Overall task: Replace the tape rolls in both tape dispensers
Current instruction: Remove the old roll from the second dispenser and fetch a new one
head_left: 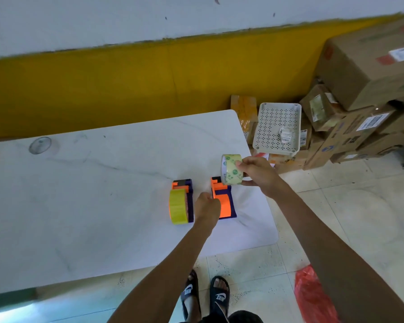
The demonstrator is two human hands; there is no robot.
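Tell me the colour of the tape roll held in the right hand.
Pale translucent green tape roll, with a white inner core, gripped by the right hand; head view.

**Bare arms, black slides**

Both forearms are bare, with no sleeves, watch or rings visible on the left hand (207, 206) or right hand (258, 173). On the feet are black open-toe slide sandals (205, 296) bearing a white logo and lettering across the strap.

Left hand (207, 206) fingers hidden
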